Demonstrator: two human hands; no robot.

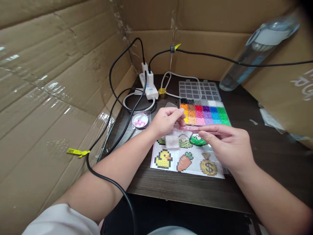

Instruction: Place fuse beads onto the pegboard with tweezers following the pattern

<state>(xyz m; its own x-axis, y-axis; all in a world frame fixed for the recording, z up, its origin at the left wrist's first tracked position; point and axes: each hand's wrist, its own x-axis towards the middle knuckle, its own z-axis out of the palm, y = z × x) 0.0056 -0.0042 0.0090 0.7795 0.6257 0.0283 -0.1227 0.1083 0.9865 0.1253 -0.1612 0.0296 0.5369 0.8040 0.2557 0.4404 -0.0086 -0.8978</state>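
Observation:
My right hand (227, 145) is closed around pink tweezers (192, 128), whose tips point left toward my left hand. My left hand (168, 120) is closed in a pinch close to those tips; what its fingers hold, if anything, cannot be made out. Just below it sits a small clear box of whitish beads (172, 142). Both hands hover over a pattern sheet (173, 163) printed with a duck, a carrot and a money bag. A green and white bead piece (198, 139) lies on the sheet, partly behind my right fingers.
Behind the hands stands a sorted bead box (202, 112) with its clear lid (199, 90) open. A white dish (140, 121) holds pink and white beads. Black cable (117, 186) crosses over my left forearm. A power strip (149, 86) and a tilted bottle (256, 52) stand farther back. Cardboard walls surround the table.

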